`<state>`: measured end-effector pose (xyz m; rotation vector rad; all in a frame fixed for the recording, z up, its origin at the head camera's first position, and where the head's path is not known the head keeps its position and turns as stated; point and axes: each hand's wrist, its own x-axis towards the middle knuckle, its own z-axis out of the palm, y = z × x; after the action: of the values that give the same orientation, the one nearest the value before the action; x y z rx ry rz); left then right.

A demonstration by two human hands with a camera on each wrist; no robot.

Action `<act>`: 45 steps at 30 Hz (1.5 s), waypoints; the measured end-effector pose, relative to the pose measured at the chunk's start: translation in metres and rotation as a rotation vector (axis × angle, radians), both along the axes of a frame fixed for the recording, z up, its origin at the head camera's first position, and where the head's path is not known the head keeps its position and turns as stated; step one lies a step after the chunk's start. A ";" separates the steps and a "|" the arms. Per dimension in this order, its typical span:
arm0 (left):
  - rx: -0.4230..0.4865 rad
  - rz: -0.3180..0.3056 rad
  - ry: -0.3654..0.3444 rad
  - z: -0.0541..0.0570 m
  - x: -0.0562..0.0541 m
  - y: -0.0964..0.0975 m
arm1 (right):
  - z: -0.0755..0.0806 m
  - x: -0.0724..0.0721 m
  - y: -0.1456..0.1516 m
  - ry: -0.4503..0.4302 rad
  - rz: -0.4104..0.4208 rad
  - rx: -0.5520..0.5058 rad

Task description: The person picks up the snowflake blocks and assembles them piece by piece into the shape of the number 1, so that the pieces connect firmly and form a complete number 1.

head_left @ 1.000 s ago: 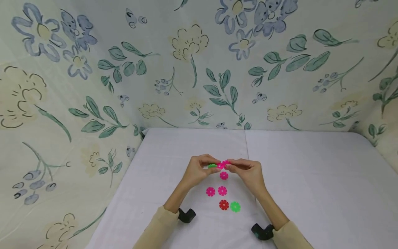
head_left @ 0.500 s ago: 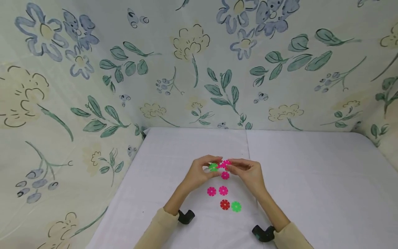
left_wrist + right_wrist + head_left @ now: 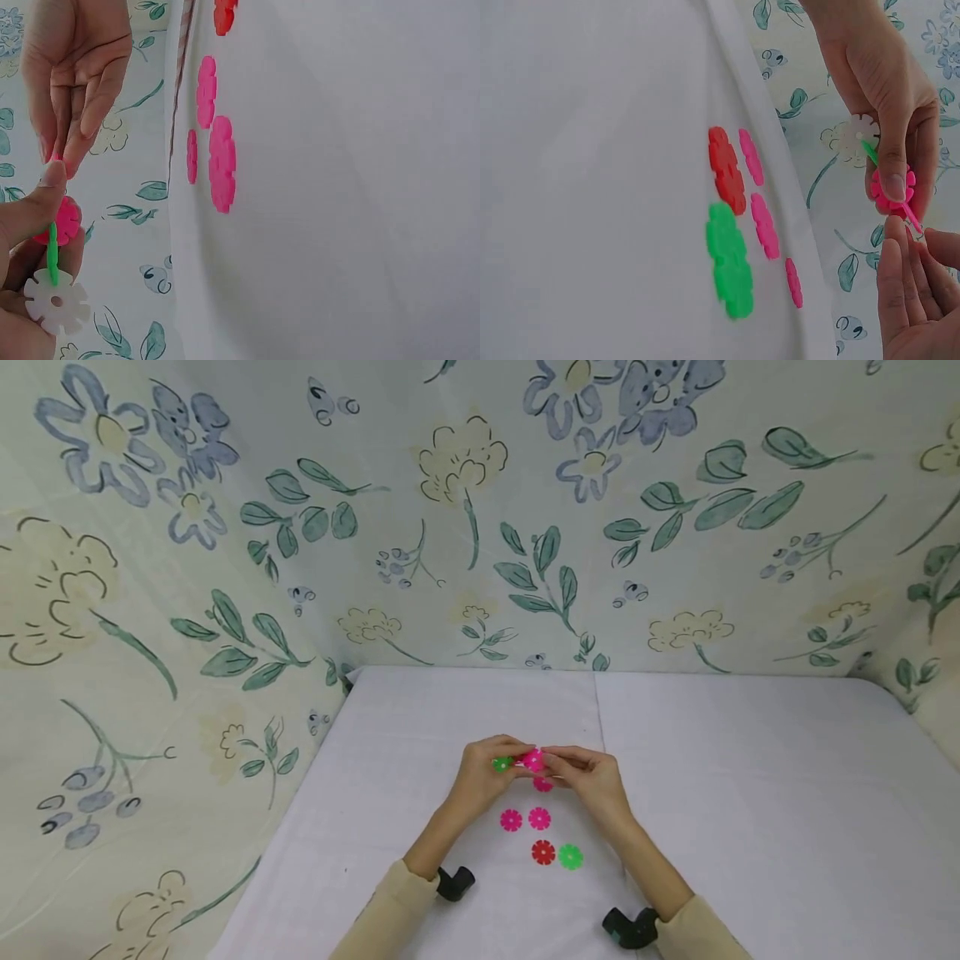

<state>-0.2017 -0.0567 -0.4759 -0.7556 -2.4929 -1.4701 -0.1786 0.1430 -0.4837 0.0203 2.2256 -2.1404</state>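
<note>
Above the white table, my left hand (image 3: 480, 781) pinches a short chain of notched plastic discs between thumb and fingers. In the left wrist view a white disc (image 3: 56, 301), a green disc (image 3: 52, 259) and a pink disc (image 3: 70, 217) sit slotted together at angles. My right hand (image 3: 596, 781) pinches another pink disc (image 3: 533, 761) at the chain's end; its fingertips meet those of the left hand. In the right wrist view this end disc (image 3: 913, 217) appears edge-on. Whether it is fully slotted in is hidden by the fingers.
Loose discs lie flat nearer the person: pink ones (image 3: 512, 820), a red one (image 3: 543, 852) and a green one (image 3: 571, 857). Another pink disc (image 3: 542, 785) is partly covered by the right hand. Floral cloth (image 3: 465, 527) hangs behind the white table (image 3: 750, 793).
The right hand has shifted slightly left, bringing its pink disc closer to the left hand. The green disc in the chain tilts and turns within the left hand. The loose discs stay put.
</note>
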 end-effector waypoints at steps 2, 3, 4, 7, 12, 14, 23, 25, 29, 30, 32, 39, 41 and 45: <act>-0.013 0.019 -0.003 0.000 -0.001 -0.003 | 0.000 0.000 0.002 -0.006 0.003 0.014; -0.017 0.028 -0.005 0.000 -0.002 -0.005 | -0.001 -0.001 0.004 -0.007 0.003 0.020; -0.017 0.034 -0.011 0.000 -0.002 -0.007 | -0.002 -0.002 0.005 -0.007 0.004 0.025; -0.022 0.047 -0.038 -0.001 -0.004 -0.012 | -0.007 -0.006 0.010 -0.014 0.010 0.070; -0.030 0.053 -0.090 -0.004 -0.005 -0.018 | -0.016 -0.012 0.017 -0.070 0.023 0.191; -0.029 0.045 -0.101 -0.005 -0.005 -0.020 | -0.018 -0.013 0.019 -0.085 0.034 0.224; -0.010 0.030 -0.167 -0.009 -0.005 -0.029 | -0.025 -0.020 0.019 -0.033 0.148 0.301; -0.005 0.031 -0.186 -0.010 -0.005 -0.030 | -0.026 -0.021 0.018 -0.016 0.165 0.305; -0.008 0.036 -0.215 -0.011 -0.005 -0.032 | -0.025 -0.022 0.015 -0.006 0.175 0.324; -0.008 0.037 -0.224 -0.011 -0.005 -0.032 | -0.025 -0.022 0.015 -0.006 0.177 0.343; -0.011 0.037 -0.231 -0.012 -0.005 -0.033 | -0.024 -0.023 0.013 -0.002 0.179 0.389; -0.012 0.033 -0.234 -0.013 -0.006 -0.033 | -0.022 -0.022 0.008 0.059 0.201 0.603; -0.014 0.034 -0.236 -0.013 -0.006 -0.033 | -0.021 -0.021 0.007 0.062 0.214 0.623; -0.014 0.034 -0.236 -0.013 -0.006 -0.033 | -0.018 -0.019 0.009 0.053 0.261 0.577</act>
<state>-0.2079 -0.0899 -0.4887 -0.5670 -2.6725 -1.6174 -0.1980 0.1518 -0.5021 -0.2870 2.6186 -1.3365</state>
